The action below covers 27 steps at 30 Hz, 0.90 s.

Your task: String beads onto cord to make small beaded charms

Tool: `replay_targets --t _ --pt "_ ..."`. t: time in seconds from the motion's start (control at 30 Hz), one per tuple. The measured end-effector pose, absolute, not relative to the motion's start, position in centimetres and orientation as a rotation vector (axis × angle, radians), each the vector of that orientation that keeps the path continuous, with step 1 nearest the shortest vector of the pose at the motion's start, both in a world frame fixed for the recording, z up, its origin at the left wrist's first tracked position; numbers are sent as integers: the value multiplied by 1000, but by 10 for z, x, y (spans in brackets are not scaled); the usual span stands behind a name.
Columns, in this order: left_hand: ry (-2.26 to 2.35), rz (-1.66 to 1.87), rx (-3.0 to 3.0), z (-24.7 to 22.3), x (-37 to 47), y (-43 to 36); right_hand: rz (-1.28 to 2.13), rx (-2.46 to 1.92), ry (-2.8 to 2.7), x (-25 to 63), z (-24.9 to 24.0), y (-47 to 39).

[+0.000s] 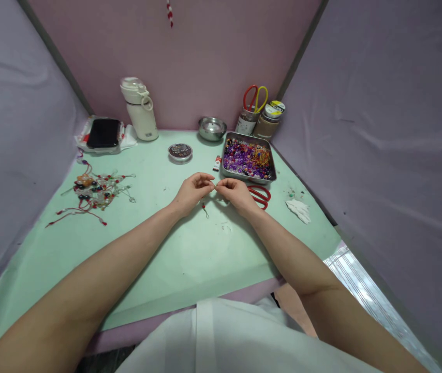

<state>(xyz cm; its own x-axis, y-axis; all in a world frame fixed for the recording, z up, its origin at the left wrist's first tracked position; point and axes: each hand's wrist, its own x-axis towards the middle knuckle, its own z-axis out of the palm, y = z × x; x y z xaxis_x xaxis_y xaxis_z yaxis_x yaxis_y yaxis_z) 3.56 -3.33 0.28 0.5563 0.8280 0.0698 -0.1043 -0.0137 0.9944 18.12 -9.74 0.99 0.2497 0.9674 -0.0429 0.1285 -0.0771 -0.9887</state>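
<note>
Over the middle of the table, my left hand (194, 192) and my right hand (236, 194) meet with thumbs and forefingers pinched. Between the fingertips runs a thin cord, most of it hidden by the fingers. Below my left hand shows the end of a beaded cord (204, 206), with a small red bead and a thin loop. Red-handled scissors (260, 197) lie just right of my right hand, partly covered by it. Beyond the hands stands a metal tray (249, 178) full of purple, red and clear beads (244, 158) plus some golden cord (262, 157).
Finished-looking beaded strings (97, 190) lie heaped at left. Along the back are a phone (105, 133), a white bottle (141, 114), a round tin (180, 152), a steel bowl (212, 129), and jars (269, 122). A small tube (217, 163) and crumpled tissue (298, 211) lie nearby.
</note>
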Motion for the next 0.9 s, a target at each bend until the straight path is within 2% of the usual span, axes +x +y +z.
replay_targets --t 0.23,0.9 --pt "729 893 1549 8 35 -37 1043 -1480 -1073 184 8 -96" --pt "851 674 1408 7 37 -36 1017 -1503 -1171 183 12 -99"
